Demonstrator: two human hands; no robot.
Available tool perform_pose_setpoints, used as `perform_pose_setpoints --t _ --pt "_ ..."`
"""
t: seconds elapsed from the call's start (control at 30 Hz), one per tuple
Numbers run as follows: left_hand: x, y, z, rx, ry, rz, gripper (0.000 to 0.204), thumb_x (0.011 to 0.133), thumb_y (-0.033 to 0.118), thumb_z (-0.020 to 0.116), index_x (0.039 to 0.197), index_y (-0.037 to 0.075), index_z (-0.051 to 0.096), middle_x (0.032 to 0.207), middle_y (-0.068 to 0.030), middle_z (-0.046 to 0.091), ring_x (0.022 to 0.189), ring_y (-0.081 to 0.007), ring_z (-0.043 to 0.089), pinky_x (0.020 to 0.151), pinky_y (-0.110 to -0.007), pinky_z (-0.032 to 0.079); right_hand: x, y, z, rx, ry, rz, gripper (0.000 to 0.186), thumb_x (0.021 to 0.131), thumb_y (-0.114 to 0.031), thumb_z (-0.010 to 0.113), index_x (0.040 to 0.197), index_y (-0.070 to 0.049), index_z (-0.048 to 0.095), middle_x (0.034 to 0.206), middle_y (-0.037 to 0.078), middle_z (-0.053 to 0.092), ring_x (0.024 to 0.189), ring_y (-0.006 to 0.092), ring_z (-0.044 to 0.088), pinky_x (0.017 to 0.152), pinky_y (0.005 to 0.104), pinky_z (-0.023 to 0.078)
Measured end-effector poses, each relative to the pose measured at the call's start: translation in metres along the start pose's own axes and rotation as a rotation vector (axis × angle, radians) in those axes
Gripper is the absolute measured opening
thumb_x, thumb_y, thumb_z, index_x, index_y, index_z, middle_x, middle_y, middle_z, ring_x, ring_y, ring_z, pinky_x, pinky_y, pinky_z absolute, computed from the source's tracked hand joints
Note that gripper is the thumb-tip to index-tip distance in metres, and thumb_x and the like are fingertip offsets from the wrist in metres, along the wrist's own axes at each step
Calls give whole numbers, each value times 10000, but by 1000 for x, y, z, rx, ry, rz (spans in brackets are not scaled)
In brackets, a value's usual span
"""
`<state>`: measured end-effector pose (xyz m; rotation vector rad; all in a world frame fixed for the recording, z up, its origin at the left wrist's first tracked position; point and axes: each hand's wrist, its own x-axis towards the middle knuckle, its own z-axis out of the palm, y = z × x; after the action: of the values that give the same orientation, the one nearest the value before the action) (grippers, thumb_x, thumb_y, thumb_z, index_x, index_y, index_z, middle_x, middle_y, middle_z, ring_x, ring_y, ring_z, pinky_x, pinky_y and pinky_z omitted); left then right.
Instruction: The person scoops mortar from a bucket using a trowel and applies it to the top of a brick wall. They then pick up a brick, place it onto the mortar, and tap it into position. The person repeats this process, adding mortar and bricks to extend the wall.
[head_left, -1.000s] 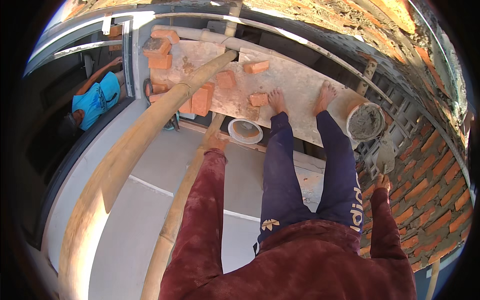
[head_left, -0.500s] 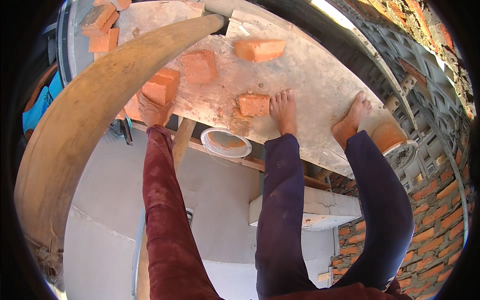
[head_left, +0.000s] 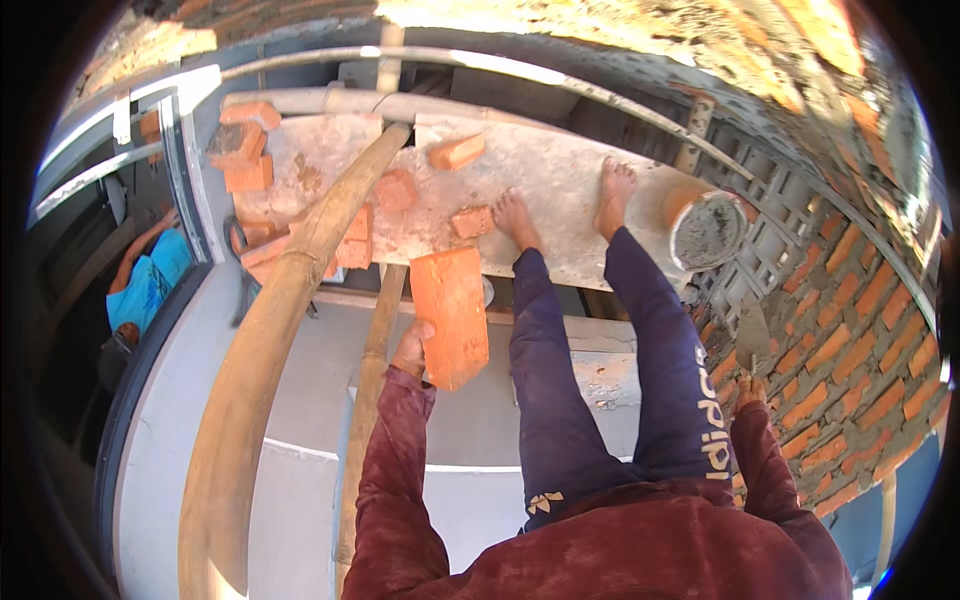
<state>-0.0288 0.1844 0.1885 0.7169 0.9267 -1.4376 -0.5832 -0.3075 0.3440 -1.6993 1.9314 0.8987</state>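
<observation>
An orange brick [head_left: 450, 318] is raised in front of me, gripped at its lower left side by my left hand [head_left: 411, 350]. Only the thumb and part of that hand show; the brick hides the other fingers. At the right, my right hand [head_left: 750, 391] is closed around the handle of a trowel [head_left: 752, 336], whose blade points up and away from me, beside the brick wall [head_left: 850, 400]. Beyond the trowel, a bucket [head_left: 708, 232] of grey mortar stands tilted at the plank's right end, close to my foot.
I stand barefoot on a plank platform [head_left: 560, 165]. Loose bricks [head_left: 396, 190] lie on it, with more stacked [head_left: 240, 147] at its left end. A thick bamboo pole [head_left: 300, 262] slants across the left. Another person in a blue shirt [head_left: 152, 270] is below, past the dark frame.
My left hand has lifted a brick off the platform and brought it toward me. My view has shifted, and my right hand with the trowel now shows.
</observation>
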Motion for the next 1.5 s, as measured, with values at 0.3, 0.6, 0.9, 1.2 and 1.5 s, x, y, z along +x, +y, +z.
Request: perform_pose_setpoints --t 0.3,0.6,0.9,1.2,1.5 --pt "-136 50 465 1328 -313 672 1122 507 387 882 1430 -11 383 1283 -146 543 1175 -265 538 1015 -384 423 -80 -75 0 184 32 9 420 872 -408 588 1093 -54 634 1019 230 659 1007 409 615 867 485 470" --pt "-51 1 778 2369 -435 1583 1008 494 356 890 1387 124 485 1095 -124 526 1077 -322 478 960 -428 410 -74 -116 -10 699 183 -49 372 838 -390 624 981 -47 621 928 233 646 922 417 619 791 472 478" --pt "59 -48 817 2695 -222 1257 1065 483 422 879 1427 203 439 1202 -83 484 1178 -293 426 1002 -441 381 -97 -65 -7 714 23 138 416 913 -366 598 1160 -31 604 1019 217 663 982 401 623 848 434 476" --pt "77 -61 812 2760 -205 1202 1101 469 415 899 1443 221 422 1250 -80 471 1190 -297 417 1021 -439 359 -93 -70 -32 652 -70 133 456 875 -401 619 1169 -53 600 1093 215 649 1043 411 602 892 437 471" --pt "85 -61 808 2757 -155 1169 1145 449 432 913 1459 286 394 1307 -79 437 1250 -298 376 1054 -479 318 -101 -110 -138 972 26 -162 535 813 -330 630 1215 1 508 984 251 618 971 402 627 829 434 484"
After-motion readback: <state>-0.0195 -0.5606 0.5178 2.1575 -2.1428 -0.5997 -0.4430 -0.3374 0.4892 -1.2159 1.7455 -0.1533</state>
